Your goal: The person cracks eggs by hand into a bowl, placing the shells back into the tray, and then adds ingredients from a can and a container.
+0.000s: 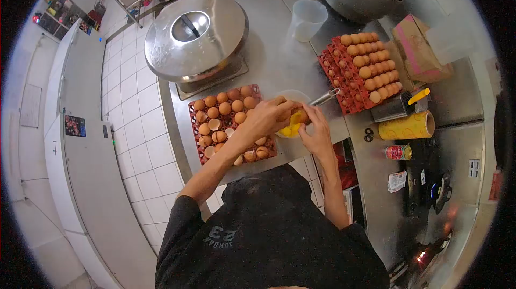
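Already several eggs are cracked: the red egg tray [200,107] left of centre holds whole brown eggs mixed with empty shells, while yellow yolks pool in the pale round bowl [291,97] at mid-frame on the steel desk [271,58]. Both the left hand [267,118] and right hand [317,134] have fingers pinched on a brown egg [299,116] over that bowl. Upper right, stacked red trays [334,74] of uncracked eggs remain.
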`<act>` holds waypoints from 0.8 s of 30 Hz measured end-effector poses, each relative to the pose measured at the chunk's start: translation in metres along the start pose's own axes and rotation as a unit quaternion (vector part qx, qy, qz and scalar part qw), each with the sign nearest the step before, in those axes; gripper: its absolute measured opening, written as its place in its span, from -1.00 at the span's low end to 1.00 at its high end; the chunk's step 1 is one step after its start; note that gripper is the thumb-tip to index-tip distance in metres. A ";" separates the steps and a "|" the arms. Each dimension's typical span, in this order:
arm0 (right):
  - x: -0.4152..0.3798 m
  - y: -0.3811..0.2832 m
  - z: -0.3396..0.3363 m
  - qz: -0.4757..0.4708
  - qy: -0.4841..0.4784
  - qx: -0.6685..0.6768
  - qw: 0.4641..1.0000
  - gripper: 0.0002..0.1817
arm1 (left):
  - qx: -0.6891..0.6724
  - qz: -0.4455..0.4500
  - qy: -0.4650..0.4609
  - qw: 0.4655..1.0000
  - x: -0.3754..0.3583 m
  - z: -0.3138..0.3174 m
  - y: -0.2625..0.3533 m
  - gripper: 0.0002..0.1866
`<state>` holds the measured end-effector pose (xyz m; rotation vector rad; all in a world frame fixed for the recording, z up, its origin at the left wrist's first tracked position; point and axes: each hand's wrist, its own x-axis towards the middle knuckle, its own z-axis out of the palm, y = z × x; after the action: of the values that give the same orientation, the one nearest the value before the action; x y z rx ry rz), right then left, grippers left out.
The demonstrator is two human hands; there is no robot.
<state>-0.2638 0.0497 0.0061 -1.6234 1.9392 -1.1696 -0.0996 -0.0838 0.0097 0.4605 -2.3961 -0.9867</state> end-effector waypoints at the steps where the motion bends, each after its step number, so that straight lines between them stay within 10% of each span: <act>1: -0.002 -0.003 -0.001 -0.033 0.010 -0.039 0.999 -0.39 | 0.029 0.007 -0.003 1.000 -0.002 0.001 -0.003 -0.53; 9: 0.000 -0.040 0.021 -0.027 -0.046 -0.027 0.998 -0.30 | 0.044 -0.022 0.055 0.997 -0.051 -0.028 0.022 -0.54; 16: 0.008 -0.072 0.118 -0.075 -0.155 0.070 0.983 -0.29 | 0.067 -0.231 0.215 0.946 -0.146 -0.056 0.000 -0.48; 20: 0.021 -0.028 0.183 -0.075 -0.157 -0.142 0.974 -0.37 | 0.076 -0.382 0.161 0.907 -0.200 -0.056 -0.027 -0.52; 24: 0.026 -0.021 0.211 -0.063 -0.149 -0.258 0.953 -0.53 | 0.025 -0.324 0.246 0.913 -0.218 -0.040 -0.010 -0.57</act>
<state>-0.1068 -0.0516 -0.0975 -2.0621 2.0635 -0.4219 0.1021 -0.0076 -0.0434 1.4052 -1.8256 -0.9154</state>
